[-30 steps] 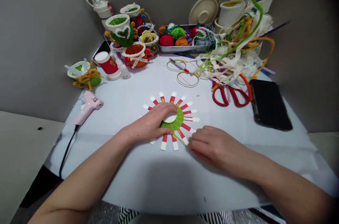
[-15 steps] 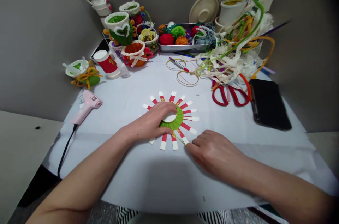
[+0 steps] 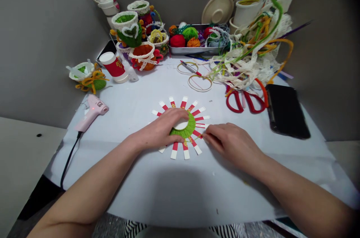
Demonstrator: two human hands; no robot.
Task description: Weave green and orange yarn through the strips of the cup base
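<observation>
- Up the right-hand side goes the right hand (image 3: pixel 232 145), farther from the near edge than a moment ago, fingertips together, seemingly pinching thin green yarn (image 3: pixel 199 136).
- Left hand (image 3: pixel 161 128) thumb and fingers spread apart, on the flattened paper cup (image 3: pixel 181 125), mid-table.
- Danger here: a hard tug could bend stiff strips (image 3: pixel 198 149); slack could leave loose loops.
- Fuzzy green band, smooth round base, flat red-and-white rays.
- Far left, glossy pink glue gun (image 3: pixel 92 111).
</observation>
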